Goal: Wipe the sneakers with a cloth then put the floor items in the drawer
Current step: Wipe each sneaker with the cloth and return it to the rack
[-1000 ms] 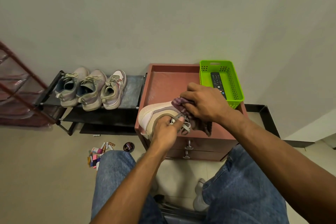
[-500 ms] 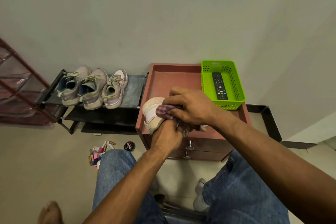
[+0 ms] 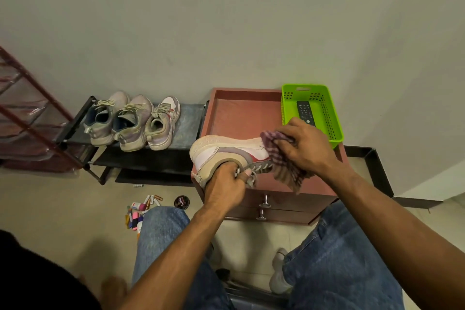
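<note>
We hold a white and beige sneaker on its side above the front edge of the red-brown drawer cabinet. Our left hand grips it from below, the fingers curled into its opening near the laces. Our right hand is closed around a striped purple cloth and presses it on the toe end of the sneaker; the loose part of the cloth hangs down to the cabinet top. Behind the right hand, at the back right corner of the cabinet, stands a green plastic basket with a black remote control inside. To the left of the cabinet, three more sneakers stand side by side on a low black shoe rack. On the floor in front of the rack lie small colourful items in a loose heap, and just beside them a round black shoe polish tin. Both drawers are closed.
</note>
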